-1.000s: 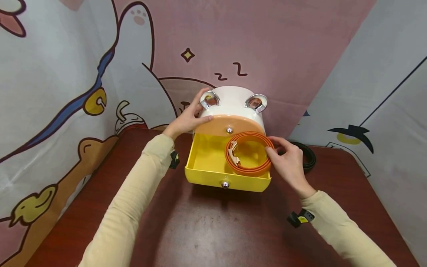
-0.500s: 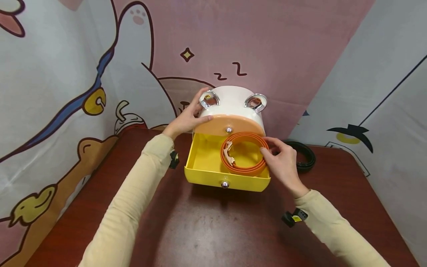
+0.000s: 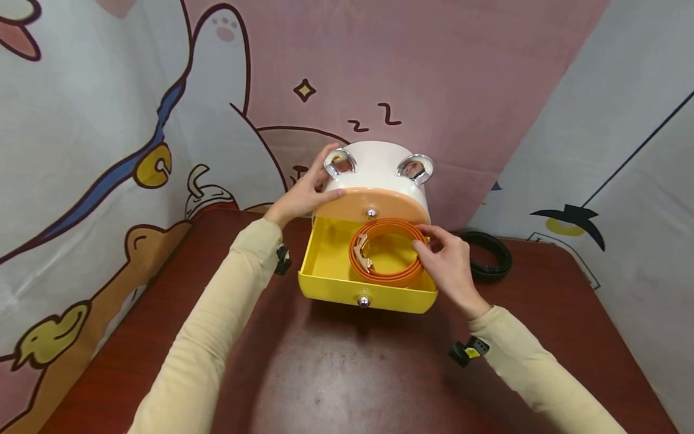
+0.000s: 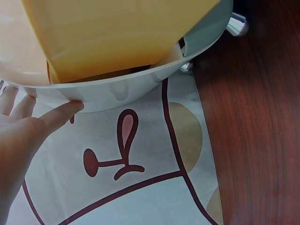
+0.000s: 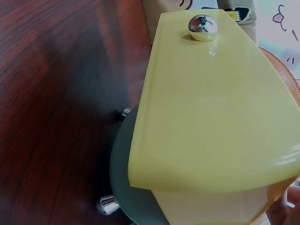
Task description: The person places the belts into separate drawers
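A rolled orange belt (image 3: 390, 279) with a gold-toned buckle is in the pulled-out yellow drawer (image 3: 328, 284), towards its right side. My right hand (image 3: 447, 262) pinches the belt's right edge between thumb and fingers, over the drawer's right wall. My left hand (image 3: 303, 194) rests on the left side of a white rounded cabinet (image 3: 376, 169) with silver ear-shaped pieces, its thumb at the front edge. In the left wrist view, straight fingers (image 4: 63, 114) touch the white shell. The right wrist view shows the drawer front with a silver knob (image 5: 203, 27); the belt is hidden there.
A rolled black belt-like coil (image 3: 490, 271) lies right of the cabinet on the dark red-brown table (image 3: 325, 374). Above the yellow drawer is a peach drawer front (image 3: 347, 208), closed. Printed cloth (image 3: 461, 72) hangs close behind.
My right hand has moved left and slightly down with the orange belt, bringing it further over the drawer's middle. The left hand and cabinet stay in place.
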{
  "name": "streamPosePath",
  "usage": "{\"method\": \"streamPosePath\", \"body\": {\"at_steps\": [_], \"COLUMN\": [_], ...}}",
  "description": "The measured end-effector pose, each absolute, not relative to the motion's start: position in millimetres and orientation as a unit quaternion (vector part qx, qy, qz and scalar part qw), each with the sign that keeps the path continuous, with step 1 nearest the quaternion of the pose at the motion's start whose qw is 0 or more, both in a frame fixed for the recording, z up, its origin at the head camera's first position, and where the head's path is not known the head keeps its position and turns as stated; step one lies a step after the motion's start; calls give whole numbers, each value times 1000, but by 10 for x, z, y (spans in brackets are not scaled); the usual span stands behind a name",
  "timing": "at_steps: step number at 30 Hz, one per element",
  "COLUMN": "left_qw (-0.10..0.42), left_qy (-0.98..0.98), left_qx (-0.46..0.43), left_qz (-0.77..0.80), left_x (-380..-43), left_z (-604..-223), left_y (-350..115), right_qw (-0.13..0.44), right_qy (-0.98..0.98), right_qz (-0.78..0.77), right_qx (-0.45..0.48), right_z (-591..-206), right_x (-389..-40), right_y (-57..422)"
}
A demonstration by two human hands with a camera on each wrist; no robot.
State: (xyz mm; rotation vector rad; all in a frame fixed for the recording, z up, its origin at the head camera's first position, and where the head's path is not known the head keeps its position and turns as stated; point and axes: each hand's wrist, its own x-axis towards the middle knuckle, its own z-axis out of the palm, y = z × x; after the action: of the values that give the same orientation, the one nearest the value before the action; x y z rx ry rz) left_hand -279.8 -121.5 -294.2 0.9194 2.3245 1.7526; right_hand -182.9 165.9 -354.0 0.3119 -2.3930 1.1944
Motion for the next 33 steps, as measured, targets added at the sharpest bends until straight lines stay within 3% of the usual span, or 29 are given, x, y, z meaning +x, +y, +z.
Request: {"method": "streamPosePath", "body": {"at_steps": [33], "left_qw": [49], "left_qy": [746], "left_qx": [300], "left_qz": [592], "left_x": [-2821], "left_z": [-2987], "left_y": [-1208], "right_qw": [197], "right_qy": [-911], "right_qz": [289], "right_qx": [217], "right_z": [-3575], "right_x": [-1896], "right_y": [1510]}}
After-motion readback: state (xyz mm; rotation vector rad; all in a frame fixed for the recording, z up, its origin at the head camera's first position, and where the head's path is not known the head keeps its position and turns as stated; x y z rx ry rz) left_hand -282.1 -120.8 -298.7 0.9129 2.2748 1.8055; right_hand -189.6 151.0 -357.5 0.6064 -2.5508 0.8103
